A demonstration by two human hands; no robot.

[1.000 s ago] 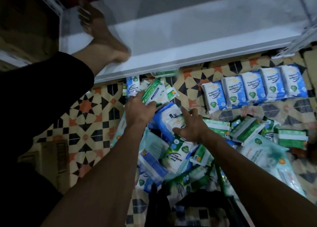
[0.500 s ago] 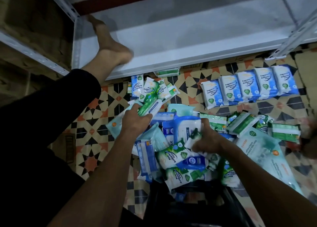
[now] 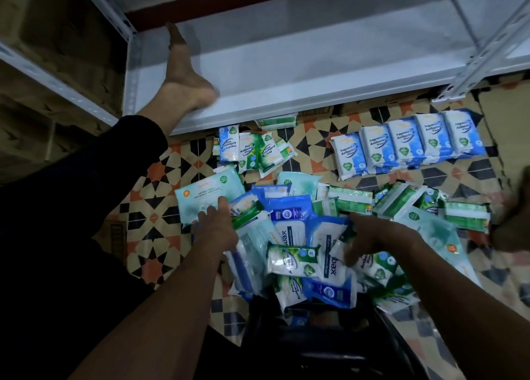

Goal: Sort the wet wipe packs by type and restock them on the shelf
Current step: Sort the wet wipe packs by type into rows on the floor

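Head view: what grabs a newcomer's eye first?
The jumbled heap of wet wipe packs on the patterned floor at centre, with the left hand and right hand reaching into it. Beyond it, a tidy row of blue Fragrance Antibacterial packs, and a bare foot propped on the white shelf.

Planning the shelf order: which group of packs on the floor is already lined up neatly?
The blue-and-white Fragrance Antibacterial packs, standing side by side right of the loose pile.

Pack pile (image 3: 298, 236) on floor (image 3: 160, 184) before shelf (image 3: 286, 72) — pack row (image 3: 407, 147) behind-right, small cluster (image 3: 252, 150) behind-left.
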